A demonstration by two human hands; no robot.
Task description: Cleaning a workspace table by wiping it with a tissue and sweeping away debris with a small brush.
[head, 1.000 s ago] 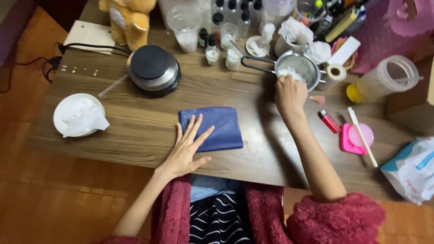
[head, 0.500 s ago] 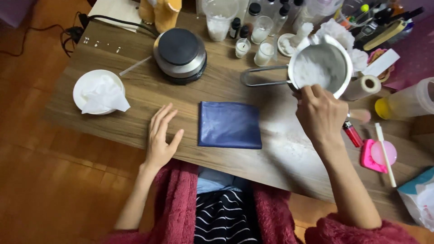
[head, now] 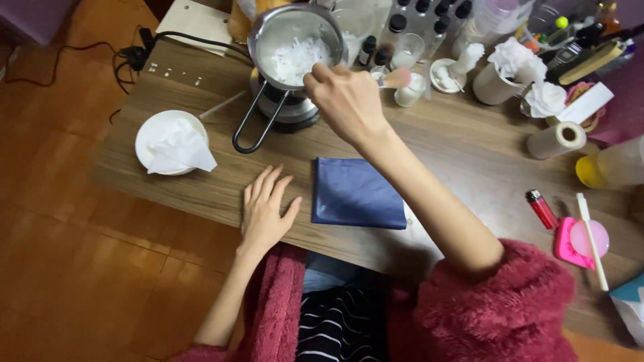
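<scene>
Pot (head: 295,50) overhangs burner (head: 288,110) edge.

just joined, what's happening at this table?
A person in a red fleece robe sits at a wooden table. Their right hand grips the rim of a small metal pot holding white flakes, which sits over a dark round heater. Their left hand lies flat and open on the table beside a folded blue cloth. A white bowl with tissue stands to the left; a red lighter lies to the right.
</scene>
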